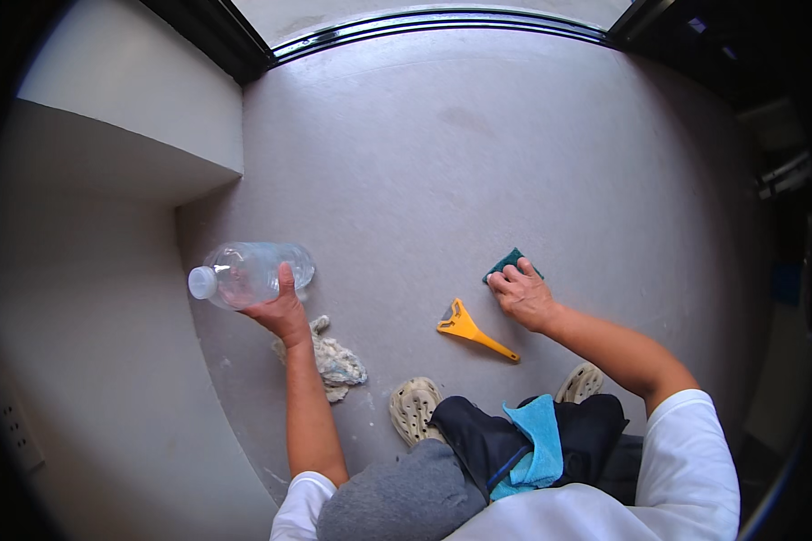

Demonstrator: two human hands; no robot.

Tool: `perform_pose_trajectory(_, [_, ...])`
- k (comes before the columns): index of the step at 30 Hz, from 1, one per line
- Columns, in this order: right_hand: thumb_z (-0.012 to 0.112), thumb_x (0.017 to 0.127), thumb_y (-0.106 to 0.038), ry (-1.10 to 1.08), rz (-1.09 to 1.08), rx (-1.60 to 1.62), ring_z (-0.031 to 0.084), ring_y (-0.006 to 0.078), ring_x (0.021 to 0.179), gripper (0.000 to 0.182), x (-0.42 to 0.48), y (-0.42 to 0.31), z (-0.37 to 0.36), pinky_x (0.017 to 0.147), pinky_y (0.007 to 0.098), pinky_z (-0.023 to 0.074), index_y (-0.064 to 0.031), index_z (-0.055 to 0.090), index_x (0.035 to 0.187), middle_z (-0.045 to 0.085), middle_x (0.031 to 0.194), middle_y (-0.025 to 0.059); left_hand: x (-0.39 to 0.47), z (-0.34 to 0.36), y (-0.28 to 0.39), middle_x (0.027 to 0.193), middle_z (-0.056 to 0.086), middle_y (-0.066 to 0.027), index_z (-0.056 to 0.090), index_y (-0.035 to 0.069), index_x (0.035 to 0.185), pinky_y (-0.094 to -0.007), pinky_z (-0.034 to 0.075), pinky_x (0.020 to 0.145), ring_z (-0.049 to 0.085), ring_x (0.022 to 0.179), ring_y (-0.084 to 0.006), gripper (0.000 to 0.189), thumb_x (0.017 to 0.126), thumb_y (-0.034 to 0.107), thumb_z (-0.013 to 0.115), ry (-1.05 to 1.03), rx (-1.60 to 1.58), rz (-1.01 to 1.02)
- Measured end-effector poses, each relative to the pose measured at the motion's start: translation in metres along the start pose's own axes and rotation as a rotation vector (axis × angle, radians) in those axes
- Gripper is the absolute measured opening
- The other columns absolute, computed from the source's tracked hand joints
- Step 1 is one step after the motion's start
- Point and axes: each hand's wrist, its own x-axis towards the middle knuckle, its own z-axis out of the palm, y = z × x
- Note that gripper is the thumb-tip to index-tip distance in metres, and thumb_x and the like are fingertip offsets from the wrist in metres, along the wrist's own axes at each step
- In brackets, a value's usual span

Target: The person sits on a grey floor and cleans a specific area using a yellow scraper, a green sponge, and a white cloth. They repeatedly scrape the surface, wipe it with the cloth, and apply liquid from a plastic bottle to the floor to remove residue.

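My left hand (281, 304) grips a clear plastic bottle (243, 264) from its near side. The bottle is tipped on its side, its white cap toward the left wall, and it looks to hold clear liquid. Under my right hand (524, 294) is a dark green scouring pad (511, 260), held by the fingers against the floor. Just left of that hand lies a yellow plastic scraper (470, 328), blade end pointing away from me. A crumpled whitish rag (335, 362) rests on the floor beside my left forearm, which partly hides it.
The smooth grey floor (406, 169) runs up to a dark metal door track (446, 27). A pale wall (108, 270) with a jutting corner bounds the left side, with an outlet plate (21, 429) low on it. A blue cloth (541, 439) hangs over my lap, above my beige clogs (414, 409).
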Motion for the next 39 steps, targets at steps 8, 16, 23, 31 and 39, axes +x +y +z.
perform_pose_trajectory(8, [0.051, 0.077, -0.012, -0.022, -0.003, 0.094, 0.049, 0.0152, 0.088, 0.023, 0.026, -0.022, 0.004, 0.088, 0.0387, 0.0321, -0.0083, 0.062, 0.097, 0.051, 0.086, -0.0006, 0.003, -0.002, 0.006, 0.126, 0.037, -0.0128, 0.021, 0.003, 0.131, -0.0401, 0.033, 0.102, 0.039, 0.117, -0.0268, 0.091, 0.063, 0.014, 0.08, -0.005, 0.002, -0.025])
perform_pose_trajectory(16, [0.051, 0.077, -0.01, 0.084, 0.211, 0.046, 0.05, 0.0168, 0.088, 0.026, 0.056, 0.0, 0.003, 0.088, 0.0381, 0.0322, -0.0107, 0.061, 0.101, 0.051, 0.088, -0.0001, 0.003, 0.036, 0.029, 0.126, 0.035, -0.0119, 0.017, 0.005, 0.134, -0.0407, 0.031, 0.103, 0.037, 0.118, -0.0281, 0.1, 0.06, 0.016, 0.082, -0.145, -0.081, -0.063])
perform_pose_trajectory(23, [0.051, 0.074, -0.006, 0.15, 0.564, 0.099, 0.05, 0.0232, 0.084, 0.031, -0.002, 0.015, 0.017, 0.074, 0.0372, 0.0397, -0.0042, 0.056, 0.105, 0.053, 0.089, 0.0066, 0.007, 0.108, 0.046, 0.131, 0.031, -0.0152, 0.008, 0.011, 0.137, -0.0429, 0.03, 0.105, 0.034, 0.123, -0.0325, 0.106, 0.061, 0.022, 0.081, -0.393, -0.021, -0.021])
perform_pose_trajectory(31, [0.049, 0.074, -0.008, 0.118, 0.412, 0.12, 0.05, 0.0218, 0.079, 0.033, -0.052, -0.014, 0.004, 0.074, 0.0361, 0.0403, -0.002, 0.055, 0.106, 0.051, 0.085, 0.0073, 0.003, 0.088, 0.039, 0.137, 0.024, -0.0204, 0.008, 0.01, 0.139, -0.042, 0.026, 0.107, 0.027, 0.127, -0.0353, 0.105, 0.065, 0.038, 0.078, -0.539, 0.11, -0.034])
perform_pose_trajectory(39, [0.05, 0.073, -0.011, 0.132, 0.028, 0.162, 0.048, 0.0198, 0.076, 0.032, -0.061, -0.012, 0.008, 0.073, 0.0348, 0.0393, -0.0037, 0.057, 0.104, 0.049, 0.084, 0.0048, -0.086, -0.078, 0.004, 0.145, 0.016, -0.0109, 0.019, 0.018, 0.14, -0.0559, 0.021, 0.101, 0.018, 0.131, -0.0391, 0.086, 0.074, 0.047, 0.065, -0.704, 1.041, -0.211])
